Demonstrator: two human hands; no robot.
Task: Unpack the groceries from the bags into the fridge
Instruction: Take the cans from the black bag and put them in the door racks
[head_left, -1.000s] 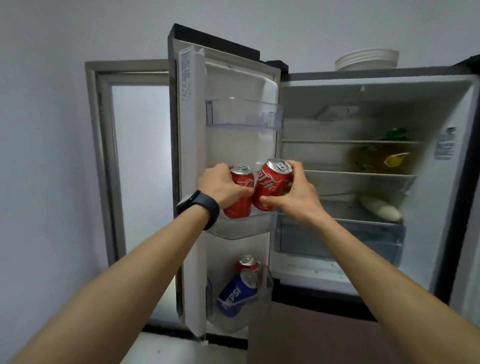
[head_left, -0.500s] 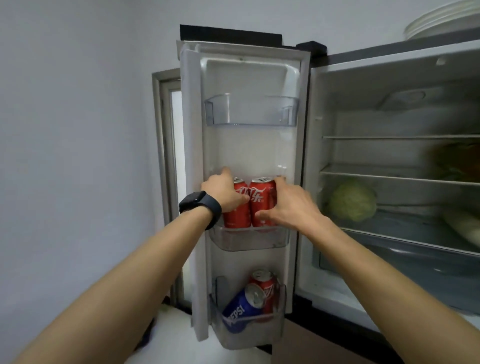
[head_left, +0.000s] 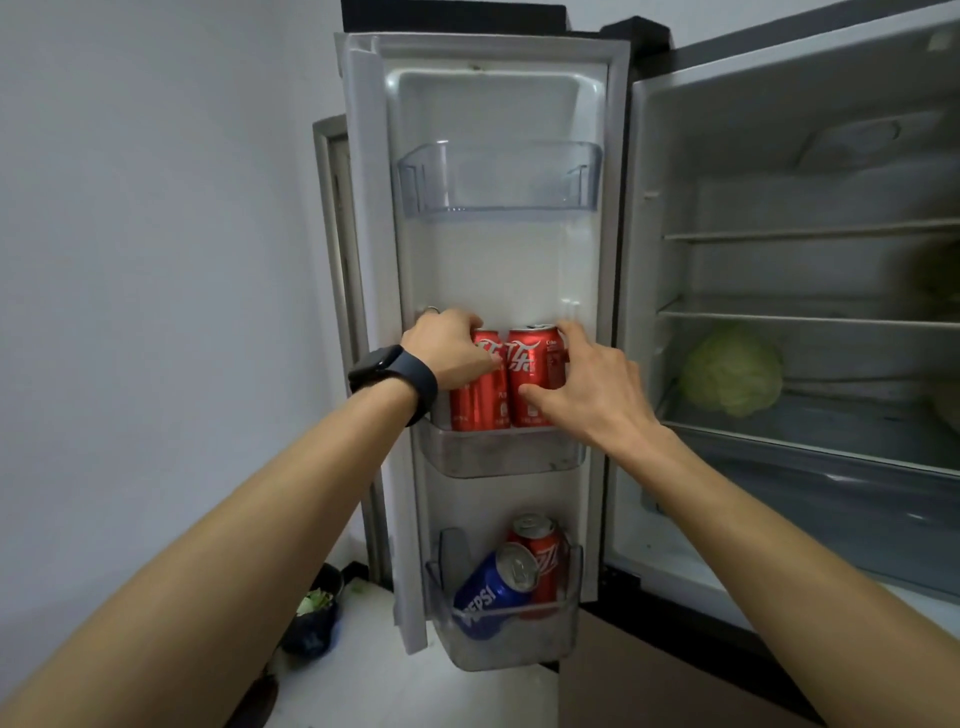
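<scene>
Two red cola cans stand upright side by side in the middle door shelf (head_left: 506, 457) of the open fridge door. My left hand (head_left: 449, 353), with a dark watch on the wrist, grips the left can (head_left: 480, 402) from its left side. My right hand (head_left: 592, 389) holds the right can (head_left: 530, 374), thumb on its front and fingers round its right side. Both cans rest on the shelf floor.
The top door shelf (head_left: 498, 179) holds nothing. The bottom door shelf (head_left: 511, 631) holds a tilted blue Pepsi can (head_left: 493, 590) and a red can (head_left: 543, 553). A green cabbage (head_left: 732, 369) lies inside the fridge. A dark bag (head_left: 314, 608) with greens sits on the floor, left of the door.
Both hands have lowered the two red cans from in front of the door down into the middle door shelf. The view has come closer to the door.
</scene>
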